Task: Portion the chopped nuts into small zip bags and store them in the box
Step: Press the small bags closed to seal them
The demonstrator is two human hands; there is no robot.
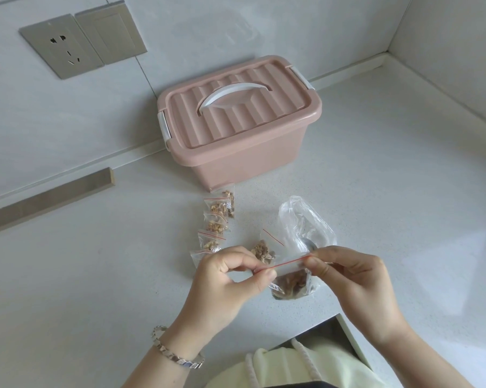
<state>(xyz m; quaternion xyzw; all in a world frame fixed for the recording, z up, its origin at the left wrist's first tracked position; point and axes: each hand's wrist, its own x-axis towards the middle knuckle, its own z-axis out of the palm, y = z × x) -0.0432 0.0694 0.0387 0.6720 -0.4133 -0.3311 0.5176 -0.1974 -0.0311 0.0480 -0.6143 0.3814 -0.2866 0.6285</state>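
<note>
Plastic bag with nuts hangs in front of the box, on my side of it, held by its red strip. I judge the danger is a half-closed seal: if the pinch skips part of the strip, nuts can fall out later inside the box. The bag may also slip, because only its top edge is held. Left hand pinches the strip's left end between thumb and forefinger; right hand pinches the right end. Filled bags lie in a row before the box, whose lid is closed.
</note>
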